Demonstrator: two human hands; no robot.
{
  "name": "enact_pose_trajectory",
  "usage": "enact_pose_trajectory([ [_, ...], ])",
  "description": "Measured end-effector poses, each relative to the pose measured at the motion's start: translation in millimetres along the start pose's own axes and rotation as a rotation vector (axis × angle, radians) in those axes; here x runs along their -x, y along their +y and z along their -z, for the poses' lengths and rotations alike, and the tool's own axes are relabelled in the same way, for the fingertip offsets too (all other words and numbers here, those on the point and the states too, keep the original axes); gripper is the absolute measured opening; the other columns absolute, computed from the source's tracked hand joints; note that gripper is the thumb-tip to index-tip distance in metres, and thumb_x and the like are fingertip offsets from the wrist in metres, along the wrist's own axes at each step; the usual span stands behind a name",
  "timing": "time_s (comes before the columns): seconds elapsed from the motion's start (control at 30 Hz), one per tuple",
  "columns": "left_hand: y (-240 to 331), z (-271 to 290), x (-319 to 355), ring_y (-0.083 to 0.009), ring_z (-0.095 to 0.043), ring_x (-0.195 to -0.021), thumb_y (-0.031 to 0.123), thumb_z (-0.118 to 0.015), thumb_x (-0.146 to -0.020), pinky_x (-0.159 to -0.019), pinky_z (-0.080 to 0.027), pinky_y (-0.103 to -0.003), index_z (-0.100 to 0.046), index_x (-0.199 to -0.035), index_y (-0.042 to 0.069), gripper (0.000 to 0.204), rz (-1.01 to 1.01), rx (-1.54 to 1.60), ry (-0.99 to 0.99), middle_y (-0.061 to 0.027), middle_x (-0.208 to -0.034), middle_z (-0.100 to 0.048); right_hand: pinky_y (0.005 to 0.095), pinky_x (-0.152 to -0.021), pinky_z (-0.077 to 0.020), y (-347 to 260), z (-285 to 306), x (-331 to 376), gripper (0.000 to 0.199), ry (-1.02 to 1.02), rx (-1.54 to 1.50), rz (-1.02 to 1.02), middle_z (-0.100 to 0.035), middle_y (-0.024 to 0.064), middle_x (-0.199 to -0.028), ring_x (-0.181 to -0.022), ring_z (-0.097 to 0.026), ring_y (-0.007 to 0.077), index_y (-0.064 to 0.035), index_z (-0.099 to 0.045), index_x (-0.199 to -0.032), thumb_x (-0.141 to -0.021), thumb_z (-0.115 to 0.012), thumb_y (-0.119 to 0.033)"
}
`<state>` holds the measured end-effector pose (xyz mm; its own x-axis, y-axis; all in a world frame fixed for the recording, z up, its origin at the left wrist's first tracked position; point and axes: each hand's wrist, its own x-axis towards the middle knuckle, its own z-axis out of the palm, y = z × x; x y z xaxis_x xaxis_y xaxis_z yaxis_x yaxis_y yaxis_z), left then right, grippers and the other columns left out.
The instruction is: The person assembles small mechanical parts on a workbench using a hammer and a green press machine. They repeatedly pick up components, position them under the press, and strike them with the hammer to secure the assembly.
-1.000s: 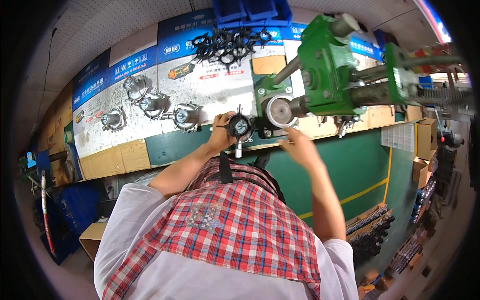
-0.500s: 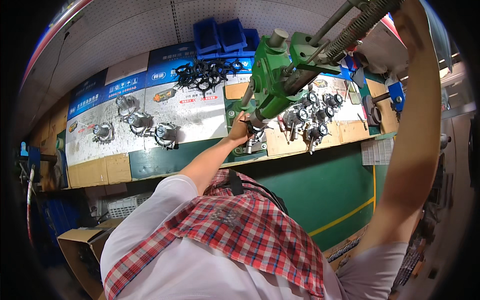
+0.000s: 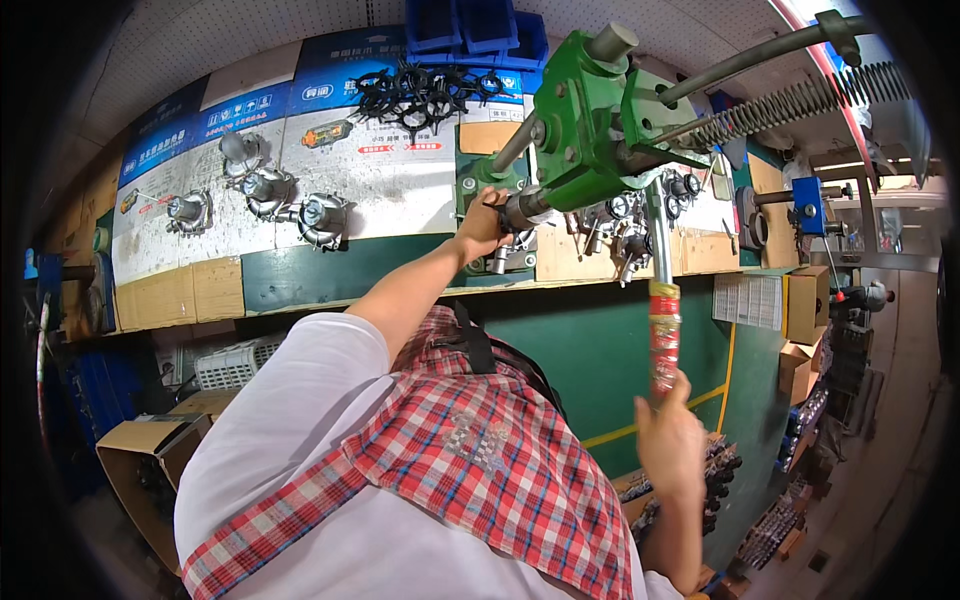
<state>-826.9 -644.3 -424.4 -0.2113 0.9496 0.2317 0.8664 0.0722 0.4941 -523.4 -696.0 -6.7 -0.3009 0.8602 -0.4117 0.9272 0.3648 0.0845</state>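
Note:
A green hand-lever press (image 3: 580, 125) stands at the bench, its round steel ram (image 3: 524, 210) pointing down. Just beneath the ram, my left hand (image 3: 482, 225) has its fingers closed around a metal housing (image 3: 499, 263) with a black ring, mostly hidden by hand and ram. My right hand (image 3: 670, 440), slightly blurred, grips the lower end of the press lever (image 3: 663, 320), which is wrapped in red and yellow tape. To the press's right sit several metal housings fitted with black rings (image 3: 632, 248). Several other metal housings (image 3: 322, 220) stand on the bench's left side.
Black plastic rings (image 3: 420, 95) lie heaped behind, below blue bins (image 3: 485, 35). A coil spring (image 3: 780, 110) and rod stick out rightward from the press. A blue-bodied machine (image 3: 808, 205) stands at the right end. An open cardboard box (image 3: 150, 435) sits low at left.
My right hand has come down from high at the upper right, swinging the lever down beside the bench edge. My left hand stays under the ram. The whole view has shifted somewhat.

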Motion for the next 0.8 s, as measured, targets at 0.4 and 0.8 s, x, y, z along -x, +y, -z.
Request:
enact_pose_trajectory([
  [0.4,20,31,-4,-0.0380,-0.032,-0.137,0.023,-0.078,-0.072,-0.116,-0.028,-0.042,-0.044,-0.141,0.002,0.079,0.138,0.281,-0.023,-0.0171,-0.142,-0.044,0.0353,-0.057,-0.0506,11,-85,-48,0.023,0.259,-0.669,0.111,-0.062,0.0156,-0.071,-0.059,-0.064,0.0240,-0.0014,-0.051,-0.107,-0.090,-0.064,-0.010],
  [0.8,-1,18,0,-0.0370,-0.031,-0.137,0.040,-0.067,-0.079,-0.118,-0.024,-0.042,-0.051,-0.138,0.009,0.069,0.008,0.161,-0.024,-0.0172,-0.145,-0.042,0.0500,-0.062,-0.0517,-11,-202,-124,0.041,0.569,-0.754,0.247,-0.065,0.0247,-0.083,-0.074,-0.064,0.0478,-0.0039,-0.048,-0.119,-0.087,-0.068,-0.017],
])
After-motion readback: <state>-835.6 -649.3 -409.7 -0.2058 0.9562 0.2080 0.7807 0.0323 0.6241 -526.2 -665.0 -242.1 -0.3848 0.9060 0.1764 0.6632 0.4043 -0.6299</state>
